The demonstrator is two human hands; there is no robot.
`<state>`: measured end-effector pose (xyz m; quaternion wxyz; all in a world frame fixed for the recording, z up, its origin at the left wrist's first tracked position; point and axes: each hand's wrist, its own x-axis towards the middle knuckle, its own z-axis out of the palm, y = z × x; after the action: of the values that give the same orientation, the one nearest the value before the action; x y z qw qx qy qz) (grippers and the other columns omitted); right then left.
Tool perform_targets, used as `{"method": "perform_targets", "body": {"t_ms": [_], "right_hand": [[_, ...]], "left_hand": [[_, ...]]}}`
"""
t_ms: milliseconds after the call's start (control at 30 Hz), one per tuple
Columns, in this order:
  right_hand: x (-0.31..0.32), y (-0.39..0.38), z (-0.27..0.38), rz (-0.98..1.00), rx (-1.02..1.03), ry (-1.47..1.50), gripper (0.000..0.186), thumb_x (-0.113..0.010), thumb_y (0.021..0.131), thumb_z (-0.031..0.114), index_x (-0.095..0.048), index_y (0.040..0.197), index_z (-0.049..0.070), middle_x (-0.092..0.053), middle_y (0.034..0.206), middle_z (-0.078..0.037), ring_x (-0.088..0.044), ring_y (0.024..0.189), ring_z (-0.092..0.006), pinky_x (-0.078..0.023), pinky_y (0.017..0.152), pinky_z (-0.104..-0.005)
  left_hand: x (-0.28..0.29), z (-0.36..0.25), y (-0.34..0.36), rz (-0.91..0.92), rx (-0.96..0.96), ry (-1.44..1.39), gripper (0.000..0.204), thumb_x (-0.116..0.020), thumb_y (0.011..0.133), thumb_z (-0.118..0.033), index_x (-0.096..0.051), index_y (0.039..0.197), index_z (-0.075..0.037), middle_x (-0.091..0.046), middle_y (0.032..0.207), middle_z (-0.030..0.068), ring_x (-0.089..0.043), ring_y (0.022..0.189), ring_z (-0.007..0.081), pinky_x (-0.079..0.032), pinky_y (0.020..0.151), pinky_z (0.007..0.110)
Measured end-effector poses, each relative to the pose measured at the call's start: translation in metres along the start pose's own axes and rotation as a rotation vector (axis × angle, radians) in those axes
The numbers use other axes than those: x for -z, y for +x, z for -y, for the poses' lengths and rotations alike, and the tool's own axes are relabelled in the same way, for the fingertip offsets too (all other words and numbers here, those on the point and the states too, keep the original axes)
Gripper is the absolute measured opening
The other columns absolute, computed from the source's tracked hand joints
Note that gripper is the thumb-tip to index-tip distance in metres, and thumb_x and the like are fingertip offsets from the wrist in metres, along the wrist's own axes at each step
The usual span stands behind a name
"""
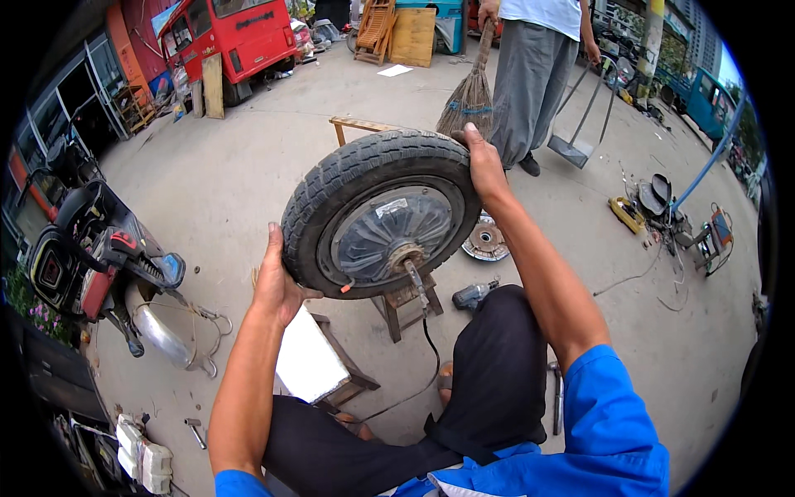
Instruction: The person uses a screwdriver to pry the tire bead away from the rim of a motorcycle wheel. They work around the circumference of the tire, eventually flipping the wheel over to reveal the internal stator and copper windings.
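A hub motor wheel (397, 228) with a black treaded tyre is held up tilted between my hands, its axle and a black cable (432, 348) facing me. My left hand (277, 286) grips the tyre at its lower left, thumb up and fingers reaching beneath. My right hand (487, 170) holds the upper right of the tyre, thumb on the tread; its other fingers are mostly hidden behind. Below the wheel is a small wooden stool (393, 315), largely covered by it. Beside it on the ground lie a power drill (474, 296) and a round metal hub part (486, 240).
A white-topped low stool (308, 364) stands by my left knee. At the left is an electric scooter (108, 257). A standing person (534, 83) ahead holds a broom (470, 99) and a dustpan (571, 151). Tools and scraps (658, 207) lie at the right; a red van (228, 41) is parked behind.
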<state>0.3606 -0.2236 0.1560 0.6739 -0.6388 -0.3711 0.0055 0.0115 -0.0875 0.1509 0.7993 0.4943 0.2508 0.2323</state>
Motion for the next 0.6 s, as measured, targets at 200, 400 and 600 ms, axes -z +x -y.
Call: {"method": "perform_targets", "body": {"t_ms": [200, 400, 600], "right_hand": [[-0.035, 0.002, 0.109, 0.379, 0.16, -0.473, 0.072, -0.038, 0.1, 0.062, -0.07, 0.117, 0.0, -0.068, 0.112, -0.028, -0.064, 0.109, -0.0429, -0.048, 0.096, -0.0435], [-0.04, 0.009, 0.098, 0.318, 0.215, -0.601, 0.066, -0.045, 0.099, 0.059, -0.075, 0.105, 0.001, -0.072, 0.097, -0.022, -0.069, 0.096, -0.0397, -0.052, 0.085, -0.0429], [-0.045, 0.015, 0.083, 0.249, 0.258, -0.519, 0.065, -0.046, 0.096, 0.06, -0.077, 0.097, 0.003, -0.071, 0.092, -0.025, -0.068, 0.093, -0.0433, -0.052, 0.084, -0.0485]], "left_hand": [[0.008, -0.007, -0.001, -0.047, 0.04, 0.053, 0.088, -0.035, 0.098, -0.073, -0.025, 0.158, -0.009, -0.023, 0.163, 0.0204, -0.019, 0.15, 0.0457, -0.013, 0.104, 0.085], [0.013, -0.007, 0.004, -0.031, 0.074, 0.081, 0.087, -0.034, 0.1, -0.069, -0.018, 0.159, -0.008, -0.016, 0.164, 0.0221, -0.014, 0.151, 0.0452, -0.016, 0.107, 0.082], [0.055, -0.004, 0.003, 0.027, 0.075, 0.194, 0.083, -0.035, 0.103, -0.062, -0.019, 0.158, -0.003, -0.015, 0.164, 0.0252, -0.016, 0.151, 0.0455, -0.021, 0.112, 0.076]]}}
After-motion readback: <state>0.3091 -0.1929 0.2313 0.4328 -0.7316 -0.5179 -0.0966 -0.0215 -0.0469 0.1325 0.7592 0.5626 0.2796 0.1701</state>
